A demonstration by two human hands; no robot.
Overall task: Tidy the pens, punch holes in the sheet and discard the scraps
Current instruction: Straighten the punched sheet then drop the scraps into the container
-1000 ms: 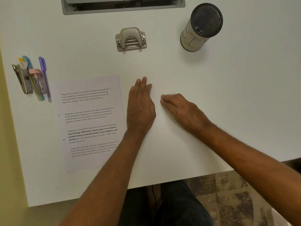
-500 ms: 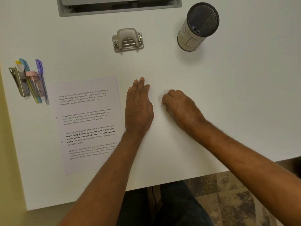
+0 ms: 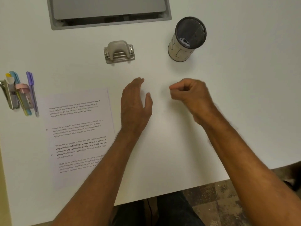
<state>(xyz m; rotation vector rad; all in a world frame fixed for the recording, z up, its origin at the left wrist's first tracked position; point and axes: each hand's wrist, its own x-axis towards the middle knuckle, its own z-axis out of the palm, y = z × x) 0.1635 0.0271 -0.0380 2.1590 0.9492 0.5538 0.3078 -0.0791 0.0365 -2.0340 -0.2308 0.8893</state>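
Note:
A printed sheet [image 3: 78,128] lies flat at the left of the white table [image 3: 244,111], with two small holes on its left margin. A beige hole punch [image 3: 119,52] stands beyond my hands. A dark mesh cup [image 3: 180,51] at the back right has white bits at its bottom. Several pens [image 3: 32,93] lie side by side at the far left. My left hand [image 3: 135,105] is open, tilted on its edge just right of the sheet. My right hand [image 3: 190,95] is lifted off the table, fingertips pinched together; anything between them is too small to see.
A metal stapler [image 3: 7,95] and a small pink-capped container [image 3: 23,95] lie among the pens. A grey cable hatch [image 3: 109,8] is set into the table at the back. The table's front edge runs close to my lap, with patterned floor [image 3: 219,201] below.
My right hand curled from flat into a pinch and rose off the table. My left hand turned from flat onto its edge. The view shifted slightly.

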